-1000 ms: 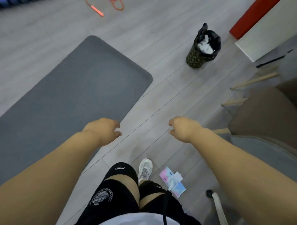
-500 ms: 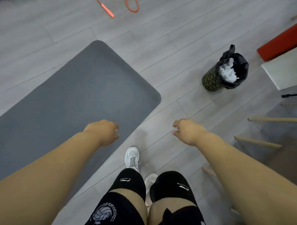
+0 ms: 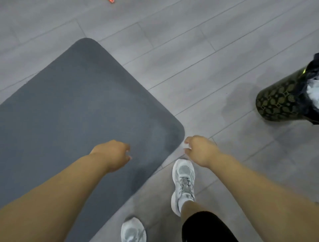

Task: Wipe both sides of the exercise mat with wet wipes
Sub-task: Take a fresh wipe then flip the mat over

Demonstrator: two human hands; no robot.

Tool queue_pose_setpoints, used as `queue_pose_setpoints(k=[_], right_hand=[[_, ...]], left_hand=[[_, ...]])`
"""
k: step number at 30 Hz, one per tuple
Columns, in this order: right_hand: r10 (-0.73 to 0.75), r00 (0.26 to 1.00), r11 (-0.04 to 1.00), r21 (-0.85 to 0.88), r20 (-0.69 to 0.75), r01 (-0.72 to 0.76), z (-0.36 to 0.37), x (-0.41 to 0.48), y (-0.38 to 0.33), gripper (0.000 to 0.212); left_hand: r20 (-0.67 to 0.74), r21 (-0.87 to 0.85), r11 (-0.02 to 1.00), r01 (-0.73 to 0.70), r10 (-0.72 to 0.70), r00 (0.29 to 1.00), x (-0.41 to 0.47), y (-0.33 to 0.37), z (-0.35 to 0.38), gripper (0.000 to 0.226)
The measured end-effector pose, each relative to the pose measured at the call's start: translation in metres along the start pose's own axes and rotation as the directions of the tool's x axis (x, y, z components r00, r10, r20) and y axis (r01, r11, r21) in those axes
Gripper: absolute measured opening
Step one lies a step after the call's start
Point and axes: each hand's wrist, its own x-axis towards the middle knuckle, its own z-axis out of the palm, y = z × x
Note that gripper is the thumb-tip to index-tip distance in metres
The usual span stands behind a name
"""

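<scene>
Lying flat, dark grey round-cornered mat (image 3: 77, 103); fingers (image 3: 189, 139) of left hand (image 3: 112, 155) and right hand (image 3: 200, 150) loosely curled, empty.

Around you: grey plank floor (image 3: 189, 51), with a darker, damp-looking patch (image 3: 241, 103) toward the right. Dark bin (image 3: 279, 101) with a gold pattern sits at the right edge, black bag liner (image 3: 312, 69), white crumpled stuff (image 3: 313, 91) inside. Orange bit (image 3: 111, 1) is cut off at the top edge, can't ID it. Two white-grey sneakers: laced sneaker (image 3: 183, 181) centre-right, second sneaker (image 3: 133, 231) at the bottom edge.
</scene>
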Motion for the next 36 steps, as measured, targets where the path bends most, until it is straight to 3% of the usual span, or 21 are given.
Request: queue_pose_setpoints(k=[4, 10, 13, 16, 19, 21, 25, 27, 29, 32, 36], right_hand=[[0.027, 0.998, 1.000, -0.009, -0.055, -0.027, 0.041, 0.112, 0.036, 0.041], [0.066, 0.971, 0.987, 0.155, -0.230, -0.031, 0.094, 0.231, 0.051, 0.085], [0.046, 0.955, 0.993, 0.115, -0.292, -0.012, 0.105, 0.258, 0.046, 0.091], [0.024, 0.966, 0.993, 0.119, -0.256, 0.007, 0.102, 0.264, 0.040, 0.082], [-0.047, 0.972, 0.979, 0.181, -0.231, 0.091, 0.098, 0.257, 0.035, 0.043], [-0.124, 0.952, 0.981, 0.108, -0.279, 0.159, 0.108, 0.247, 0.032, 0.025], [-0.332, 0.831, 0.939, -0.067, -0.446, 0.339, 0.139, 0.234, 0.045, 0.043], [-0.387, 0.768, 0.913, -0.098, -0.510, 0.395, 0.147, 0.230, 0.057, 0.042], [-0.382, 0.753, 0.910, -0.079, -0.536, 0.406, 0.153, 0.224, 0.065, 0.043], [-0.269, 0.800, 0.942, 0.026, -0.537, 0.334, 0.153, 0.221, 0.065, 0.038], [-0.060, 0.890, 0.992, 0.072, -0.452, 0.103, 0.131, 0.228, 0.045, 0.042]], left_hand=[[-0.082, -0.058, 0.998, -0.006, 0.001, 0.997, 0.117, -0.002, 0.018, 0.048], [-0.289, 0.002, 0.997, -0.074, 0.071, 0.955, 0.250, -0.012, 0.055, 0.066], [-0.334, 0.031, 0.998, -0.059, 0.066, 0.940, 0.282, -0.010, 0.065, 0.061], [-0.441, 0.047, 0.999, 0.002, 0.019, 0.897, 0.289, 0.001, 0.066, 0.060], [-0.482, -0.009, 1.000, -0.026, 0.018, 0.876, 0.291, 0.009, 0.048, 0.076], [-0.495, 0.026, 0.998, -0.052, 0.059, 0.867, 0.293, 0.010, 0.027, 0.089], [-0.519, 0.324, 0.946, 0.001, 0.177, 0.836, 0.305, 0.007, -0.020, 0.112], [-0.486, 0.449, 0.893, 0.030, 0.216, 0.847, 0.309, 0.002, -0.041, 0.107], [-0.462, 0.523, 0.852, 0.018, 0.266, 0.846, 0.311, -0.006, -0.058, 0.091], [-0.428, 0.579, 0.816, -0.009, 0.314, 0.848, 0.305, -0.014, -0.071, 0.066], [-0.478, 0.603, 0.791, 0.105, 0.253, 0.841, 0.291, -0.024, -0.073, 0.051]])
